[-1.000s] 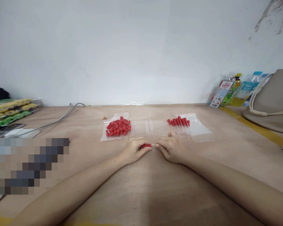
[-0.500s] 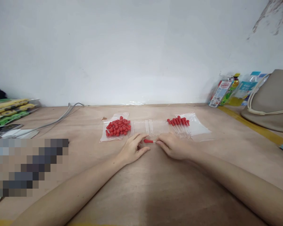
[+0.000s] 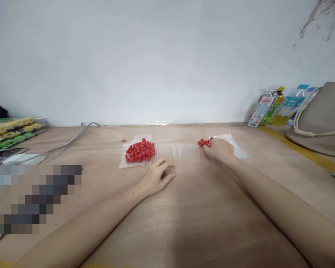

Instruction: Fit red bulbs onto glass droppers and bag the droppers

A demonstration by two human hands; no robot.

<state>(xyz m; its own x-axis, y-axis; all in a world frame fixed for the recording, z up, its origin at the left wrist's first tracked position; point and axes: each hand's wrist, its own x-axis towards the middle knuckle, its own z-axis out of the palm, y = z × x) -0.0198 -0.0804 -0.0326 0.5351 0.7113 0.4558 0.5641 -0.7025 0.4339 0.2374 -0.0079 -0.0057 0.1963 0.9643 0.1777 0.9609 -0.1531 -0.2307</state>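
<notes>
My left hand (image 3: 156, 176) rests on the table, fingers curved and apart, with nothing between them. Just beyond it a heap of red rubber bulbs (image 3: 139, 150) lies on a clear plastic bag (image 3: 122, 162). A row of clear glass dropper tubes (image 3: 188, 152) stretches to the right of the heap. My right hand (image 3: 220, 150) is over the group of red-capped droppers (image 3: 203, 143) at the right, its fingers pinched together. The dropper it carried is mostly hidden under the fingers, and the glass tubes below are blurred.
A second plastic bag (image 3: 237, 147) lies under the right group. Bottles (image 3: 286, 108) and a beige drawstring bag (image 3: 321, 119) stand at the far right. On the left are a grey cable (image 3: 72, 139), yellow and green packets (image 3: 13, 130) and a phone (image 3: 8, 156).
My right hand has moved right and away from me, from beside my left hand to the capped droppers. The red-bulbed dropper is gone from between my hands. My left hand has hardly moved.
</notes>
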